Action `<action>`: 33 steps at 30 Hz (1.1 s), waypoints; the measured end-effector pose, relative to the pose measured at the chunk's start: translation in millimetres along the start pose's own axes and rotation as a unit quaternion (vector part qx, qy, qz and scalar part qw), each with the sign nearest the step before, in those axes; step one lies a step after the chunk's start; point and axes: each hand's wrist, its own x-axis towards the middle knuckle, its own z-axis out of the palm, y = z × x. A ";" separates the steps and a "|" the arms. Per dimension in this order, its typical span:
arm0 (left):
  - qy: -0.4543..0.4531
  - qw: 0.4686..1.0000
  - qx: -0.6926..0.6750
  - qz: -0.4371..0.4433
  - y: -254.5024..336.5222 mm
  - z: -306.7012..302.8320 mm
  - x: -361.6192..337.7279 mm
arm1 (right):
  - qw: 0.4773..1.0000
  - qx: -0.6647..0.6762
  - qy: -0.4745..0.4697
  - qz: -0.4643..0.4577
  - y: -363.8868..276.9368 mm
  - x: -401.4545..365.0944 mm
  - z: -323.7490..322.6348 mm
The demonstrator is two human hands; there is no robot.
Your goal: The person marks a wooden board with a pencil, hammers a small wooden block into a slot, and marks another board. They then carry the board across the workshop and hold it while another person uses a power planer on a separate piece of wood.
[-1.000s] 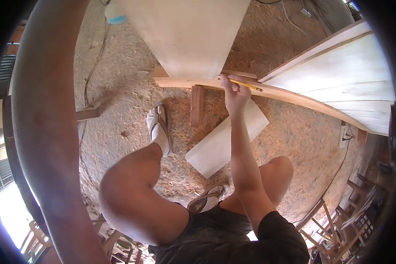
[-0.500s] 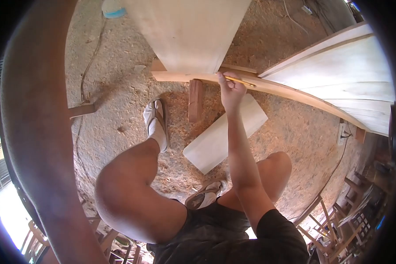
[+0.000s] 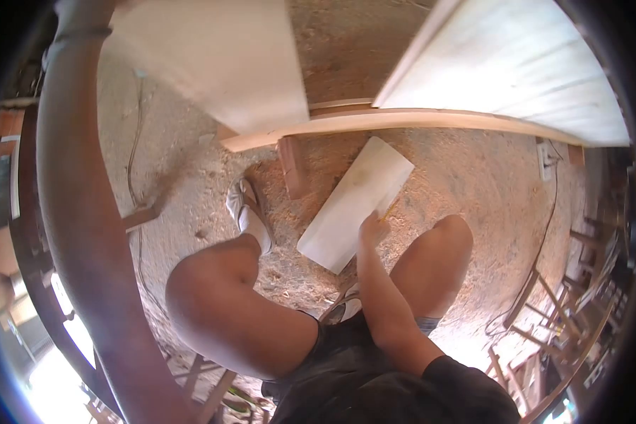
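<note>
In the head view, my right hand is closed around a yellow pencil whose end sticks out past the fingers. The hand hovers by the right edge of a pale rectangular board that lies aslant on the ground. My left arm rises close to the camera along the left side, a dark band around its wrist; the hand itself is beyond the top edge of the view.
Ahead, a long wooden strip runs crosswise under a wide pale panel. Another light panel stands at the right. A reddish wood block sits below the strip. Wooden frames pile up at the right, and a cable crosses the ground.
My right hand has drawn back from the strip's edge towards my body, still with the pencil. My left arm has shifted, and the camera view has turned slightly.
</note>
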 end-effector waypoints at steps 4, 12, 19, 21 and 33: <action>-0.021 0.999 -0.005 -0.050 -27.8 0.8 8.8 | 0.994 -0.107 0.018 -0.012 22.1 -50.7 -9.5; -0.027 0.999 -0.037 -0.009 -24.5 -8.0 11.8 | 0.998 -0.028 -0.057 0.010 19.4 -48.3 -14.6; -0.021 1.000 -0.003 -0.004 -45.7 -1.6 12.4 | 0.984 0.159 -0.041 0.066 10.8 -52.8 -4.7; -0.038 0.999 -0.016 -0.016 -41.5 -6.9 12.4 | 0.984 0.171 -0.046 0.034 10.1 -55.7 -7.1; -0.063 0.996 -0.017 -0.059 -33.9 -9.9 14.4 | 0.981 0.092 -0.032 -0.169 -72.5 -34.7 -125.6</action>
